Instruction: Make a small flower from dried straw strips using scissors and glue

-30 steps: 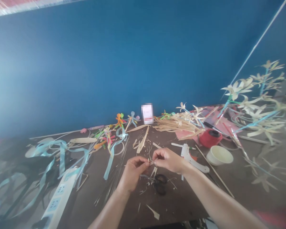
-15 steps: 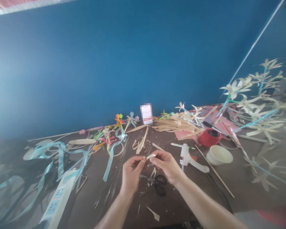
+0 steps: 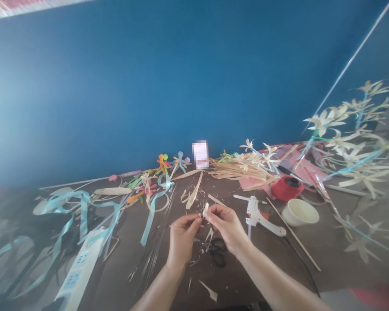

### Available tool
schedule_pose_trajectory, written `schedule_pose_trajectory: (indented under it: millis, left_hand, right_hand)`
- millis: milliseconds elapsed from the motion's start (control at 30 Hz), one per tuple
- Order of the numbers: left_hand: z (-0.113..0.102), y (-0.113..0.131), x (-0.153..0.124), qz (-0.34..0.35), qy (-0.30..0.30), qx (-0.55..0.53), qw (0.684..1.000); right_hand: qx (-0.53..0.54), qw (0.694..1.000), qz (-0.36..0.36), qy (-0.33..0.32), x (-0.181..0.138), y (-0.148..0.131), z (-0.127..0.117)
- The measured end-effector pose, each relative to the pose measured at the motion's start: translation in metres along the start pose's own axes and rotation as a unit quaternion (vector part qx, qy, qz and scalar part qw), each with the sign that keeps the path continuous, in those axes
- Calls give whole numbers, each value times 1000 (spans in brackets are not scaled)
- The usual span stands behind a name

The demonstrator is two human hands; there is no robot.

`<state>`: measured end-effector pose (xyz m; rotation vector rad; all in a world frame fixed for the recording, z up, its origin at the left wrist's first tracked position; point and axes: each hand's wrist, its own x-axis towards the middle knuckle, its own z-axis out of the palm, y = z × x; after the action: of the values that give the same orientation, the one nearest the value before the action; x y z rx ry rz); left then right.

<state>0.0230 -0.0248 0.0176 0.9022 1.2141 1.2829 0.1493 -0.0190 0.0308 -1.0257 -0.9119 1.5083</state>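
Between my two hands, above the dark table, is a small pale petal-like strip (image 3: 205,209), seemingly dried husk. My right hand (image 3: 225,225) pinches it between thumb and forefinger. My left hand (image 3: 183,235) is closed too, its thumb and fingertips meeting at the strip's lower end; whether a thin stem sits there is too small to tell. Below the hands lie black-handled scissors (image 3: 218,252), partly hidden, among pale scraps. A larger cut scrap (image 3: 209,291) rests nearer the table's front edge.
Right of my hands lie a white glue gun (image 3: 257,217), a thin stick (image 3: 294,235), a cream cup (image 3: 300,212) and a red spool (image 3: 287,188). Husk flowers (image 3: 350,147) stand farther right. Left are blue ribbons (image 3: 84,207), a power strip (image 3: 79,268) and thin wires (image 3: 154,246). A husk bundle (image 3: 240,170) lies behind.
The pale strip has turned from nearly level, pointing right, to upright between my fingertips. My hands stay close together, and the view has shifted slightly.
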Motion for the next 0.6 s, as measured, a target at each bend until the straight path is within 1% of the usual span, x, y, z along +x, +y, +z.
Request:
schedule_pose_trajectory:
  millis: [167,300,467,600]
  left_hand:
    - [0,4,2,-51,-27,-15,998]
    - [1,5,1,-60,-33,-23,997]
    - [-2,3,2,-56,-47,-14,997]
    - [-4,6,1,-63,-67,-12,996]
  right_hand:
    - [-47,999,-23,-8,2,-3,-2]
    - [-65,997,-37,-18,2,-4,-1]
    - [-72,997,-15,-29,2,-7,0]
    - [-67,997,2,-45,3,-6,-1]
